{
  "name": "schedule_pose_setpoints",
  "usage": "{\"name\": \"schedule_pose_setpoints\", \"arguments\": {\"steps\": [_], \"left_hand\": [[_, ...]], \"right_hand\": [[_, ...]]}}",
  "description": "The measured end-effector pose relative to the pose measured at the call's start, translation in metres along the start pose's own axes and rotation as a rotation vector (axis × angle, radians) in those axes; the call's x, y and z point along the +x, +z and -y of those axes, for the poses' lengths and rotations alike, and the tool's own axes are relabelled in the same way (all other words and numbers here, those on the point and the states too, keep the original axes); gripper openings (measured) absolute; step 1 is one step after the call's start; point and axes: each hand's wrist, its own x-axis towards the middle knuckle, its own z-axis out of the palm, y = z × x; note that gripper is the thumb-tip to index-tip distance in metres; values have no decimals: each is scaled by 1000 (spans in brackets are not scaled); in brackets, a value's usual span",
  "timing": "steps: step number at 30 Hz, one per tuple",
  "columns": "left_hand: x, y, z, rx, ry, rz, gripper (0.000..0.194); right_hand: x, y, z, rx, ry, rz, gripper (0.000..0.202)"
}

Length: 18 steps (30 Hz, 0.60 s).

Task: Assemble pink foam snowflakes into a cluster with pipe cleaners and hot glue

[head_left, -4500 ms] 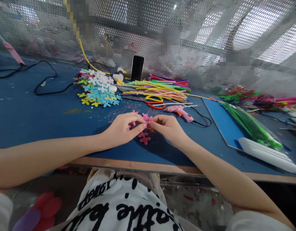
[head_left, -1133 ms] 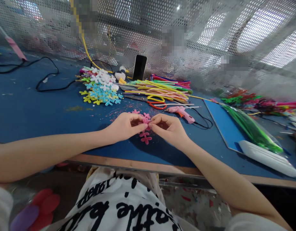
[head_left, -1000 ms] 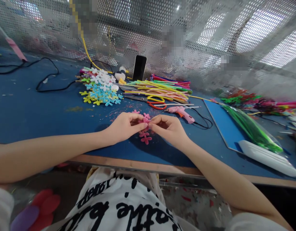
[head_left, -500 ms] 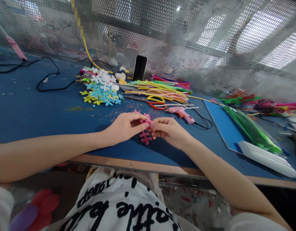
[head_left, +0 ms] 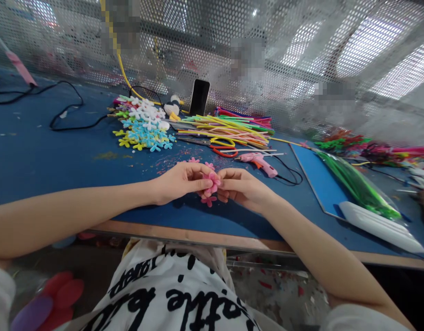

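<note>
Near the table's front edge, my left hand [head_left: 185, 182] pinches a pink flower [head_left: 213, 181] between thumb and fingers. My right hand [head_left: 242, 187] has its fingertips closed on the right side of the same flower, so both hands meet at it. Another pink flower [head_left: 209, 201] shows just below my hands, and more pink flowers [head_left: 193, 160] show behind my left hand. Beyond them, to the left, is a heap of white, blue and yellow flower shapes [head_left: 148, 131].
Fuzzy coloured sticks [head_left: 239, 126], scissors [head_left: 223, 151] and a pink glue gun [head_left: 262, 163] with a black cable are behind my hands. A phone [head_left: 200, 97] stands against the mesh. At right are a blue board [head_left: 310, 177] and bagged green sticks [head_left: 360, 186].
The pink flower between my hands has turned and now shows its petals more openly. My left hand has shifted slightly and covers more of the flowers below it.
</note>
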Motion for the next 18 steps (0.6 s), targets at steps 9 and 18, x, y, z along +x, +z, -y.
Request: {"name": "schedule_pose_setpoints", "arguments": {"steps": [9, 18], "left_hand": [[-3, 1, -3, 10, -94, 165, 30], [4, -2, 3, 97, -17, -383, 46]], "right_hand": [[-6, 8, 0, -151, -94, 136, 24], [-5, 8, -4, -1109, -954, -470, 7]]}}
